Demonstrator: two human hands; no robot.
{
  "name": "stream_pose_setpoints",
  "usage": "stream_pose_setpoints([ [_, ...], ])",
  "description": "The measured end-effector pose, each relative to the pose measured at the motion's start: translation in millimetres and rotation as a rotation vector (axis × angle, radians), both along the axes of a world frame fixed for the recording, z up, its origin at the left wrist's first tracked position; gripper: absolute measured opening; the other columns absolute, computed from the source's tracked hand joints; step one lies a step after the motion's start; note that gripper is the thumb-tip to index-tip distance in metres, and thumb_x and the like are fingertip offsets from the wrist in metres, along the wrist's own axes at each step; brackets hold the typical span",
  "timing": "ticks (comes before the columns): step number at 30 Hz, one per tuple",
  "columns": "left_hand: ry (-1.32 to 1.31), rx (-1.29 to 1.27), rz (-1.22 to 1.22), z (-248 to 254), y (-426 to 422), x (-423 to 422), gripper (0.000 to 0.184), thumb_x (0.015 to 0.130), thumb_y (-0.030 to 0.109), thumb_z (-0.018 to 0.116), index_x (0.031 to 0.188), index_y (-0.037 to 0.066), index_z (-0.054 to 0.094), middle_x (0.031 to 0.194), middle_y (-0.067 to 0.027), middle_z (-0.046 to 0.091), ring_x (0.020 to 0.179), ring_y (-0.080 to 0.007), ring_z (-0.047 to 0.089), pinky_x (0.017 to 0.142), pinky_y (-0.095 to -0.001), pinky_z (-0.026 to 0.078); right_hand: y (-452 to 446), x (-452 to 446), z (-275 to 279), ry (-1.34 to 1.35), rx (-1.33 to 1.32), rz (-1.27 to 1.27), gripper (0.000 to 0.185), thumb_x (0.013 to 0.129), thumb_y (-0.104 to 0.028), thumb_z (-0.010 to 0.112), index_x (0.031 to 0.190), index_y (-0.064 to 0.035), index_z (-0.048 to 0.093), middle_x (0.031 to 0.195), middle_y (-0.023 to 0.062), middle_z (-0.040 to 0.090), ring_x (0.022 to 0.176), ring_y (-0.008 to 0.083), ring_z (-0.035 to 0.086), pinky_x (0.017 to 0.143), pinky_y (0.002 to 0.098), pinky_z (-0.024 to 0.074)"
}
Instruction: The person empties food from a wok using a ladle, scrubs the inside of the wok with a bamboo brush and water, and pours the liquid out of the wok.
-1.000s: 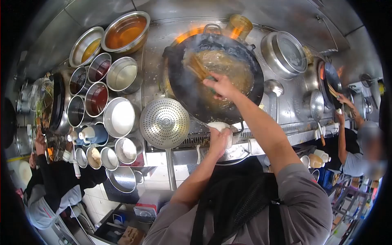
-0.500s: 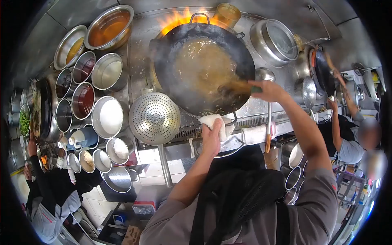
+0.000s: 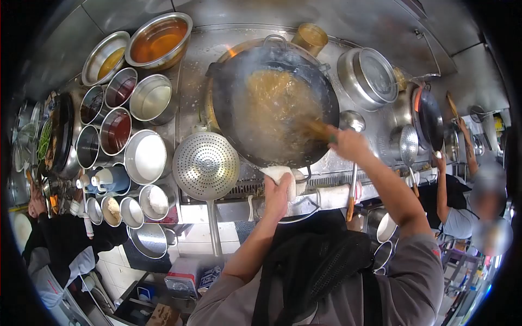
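Observation:
A large black wok (image 3: 223, 108) sits on the burner with steaming, murky brownish liquid (image 3: 277, 92) in it. My left hand (image 3: 278, 195) is closed round a folded white cloth (image 3: 278, 173) at the wok's near rim, beside its loop handle. In my right hand (image 3: 349, 145) is the handle end of a bamboo wok brush (image 3: 315, 129), with a bit of green by the grip. The brush reaches over the right rim into the liquid, and its bristle end is blurred by motion and steam. A perforated strainer (image 3: 206, 165) lies just left of the wok.
Sauce pots (image 3: 116, 131) and two metal bowls (image 3: 159, 41) crowd the left. A ladle (image 3: 353, 121) lies right of the wok, below stacked steel pots (image 3: 370, 79). A small flame (image 3: 232, 52) shows behind the rim. Co-workers stand at both sides, one at another wok (image 3: 429, 117).
The tall flames behind the wok have shrunk to a small one. My right hand has moved the brush slightly nearer to me. The liquid is still churning, and the whole view has shifted a little.

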State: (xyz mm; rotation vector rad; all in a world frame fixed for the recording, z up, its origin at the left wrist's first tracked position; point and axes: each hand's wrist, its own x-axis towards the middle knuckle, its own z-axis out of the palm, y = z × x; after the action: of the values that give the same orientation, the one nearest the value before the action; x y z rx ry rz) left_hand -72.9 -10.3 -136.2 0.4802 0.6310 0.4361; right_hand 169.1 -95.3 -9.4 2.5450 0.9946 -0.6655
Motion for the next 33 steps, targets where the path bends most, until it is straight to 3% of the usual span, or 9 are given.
stream_pose_setpoints([
  [5,0.031,-0.083,-0.124,-10,10,-1,0.048,0.094,0.001,0.065,0.137,0.001,0.044,0.127,-0.0111,0.061,0.113,-0.0201,0.062,0.098,-0.0364,0.053,56,84,-52,-0.047,0.357,-0.016,0.058,0.091,-0.04,0.071,0.145,-0.0214,0.056,0.115,0.0213,0.073,0.107,0.04,0.071,0.09,0.0532,0.0571],
  [9,0.047,-0.039,-0.108,-18,11,-3,0.045,0.094,0.003,0.065,0.135,0.001,0.047,0.123,-0.0096,0.063,0.11,-0.0201,0.064,0.095,-0.0373,0.055,129,54,-58,0.471,0.609,-0.454,0.067,0.089,-0.032,0.073,0.15,-0.0106,0.054,0.085,0.0173,0.072,0.058,0.0261,0.069,0.053,0.0399,0.0563],
  [15,0.026,0.015,-0.116,3,9,-5,0.042,0.102,0.008,0.062,0.139,0.001,0.043,0.125,-0.0127,0.062,0.109,-0.0213,0.066,0.09,-0.0377,0.06,140,-14,-61,0.859,0.755,-0.461,0.081,0.094,-0.032,0.075,0.159,-0.0033,0.037,0.065,0.0039,0.054,0.043,0.0154,0.054,0.039,0.0302,0.0413],
  [20,0.267,0.353,0.231,-6,-39,7,0.053,0.107,0.018,0.057,0.147,-0.002,0.029,0.133,-0.0151,0.055,0.115,-0.021,0.058,0.094,-0.0339,0.054,105,-46,-43,0.939,0.58,-0.221,0.081,0.096,-0.035,0.072,0.16,-0.0041,0.034,0.089,0.0143,0.073,0.048,0.0145,0.061,0.039,0.0284,0.0441],
  [24,0.36,0.407,0.289,16,-52,17,0.065,0.109,0.023,0.055,0.154,-0.004,0.017,0.14,-0.0188,0.051,0.123,-0.024,0.054,0.104,-0.0369,0.047,42,-37,-7,0.991,0.404,0.003,0.08,0.093,-0.037,0.072,0.159,-0.0069,0.038,0.089,0.0138,0.073,0.049,0.0157,0.06,0.045,0.0315,0.0485],
  [26,0.369,0.419,0.361,14,-53,23,0.062,0.109,0.022,0.055,0.153,-0.004,0.019,0.139,-0.0183,0.051,0.123,-0.0228,0.054,0.104,-0.0367,0.047,5,-13,6,0.918,0.323,0.197,0.08,0.091,-0.038,0.074,0.159,-0.0106,0.041,0.09,0.0145,0.073,0.052,0.0179,0.062,0.051,0.0337,0.0525],
  [29,0.369,0.369,0.366,12,-55,23,0.059,0.109,0.022,0.056,0.151,-0.003,0.022,0.138,-0.0171,0.052,0.122,-0.0217,0.054,0.104,-0.0364,0.047,-44,63,-12,0.571,0.253,0.513,0.078,0.086,-0.037,0.075,0.156,-0.0182,0.048,0.102,0.019,0.074,0.085,0.0301,0.072,0.078,0.0427,0.0576],
  [31,0.331,0.339,0.36,4,-58,21,0.06,0.108,0.027,0.057,0.151,0.002,0.025,0.138,-0.0135,0.053,0.122,-0.0221,0.055,0.106,-0.0365,0.046,-51,114,-2,0.305,0.139,0.642,0.074,0.084,-0.038,0.076,0.153,-0.0231,0.052,0.108,0.0193,0.074,0.093,0.0335,0.073,0.086,0.0451,0.0576],
  [33,0.262,0.253,0.297,-5,-54,17,0.062,0.108,0.031,0.058,0.152,0.004,0.024,0.14,-0.0119,0.052,0.124,-0.0223,0.055,0.108,-0.0354,0.045,-39,141,16,0.252,0.04,0.644,0.073,0.083,-0.039,0.076,0.151,-0.0262,0.054,0.109,0.0184,0.074,0.089,0.0322,0.074,0.082,0.0436,0.0592],
])
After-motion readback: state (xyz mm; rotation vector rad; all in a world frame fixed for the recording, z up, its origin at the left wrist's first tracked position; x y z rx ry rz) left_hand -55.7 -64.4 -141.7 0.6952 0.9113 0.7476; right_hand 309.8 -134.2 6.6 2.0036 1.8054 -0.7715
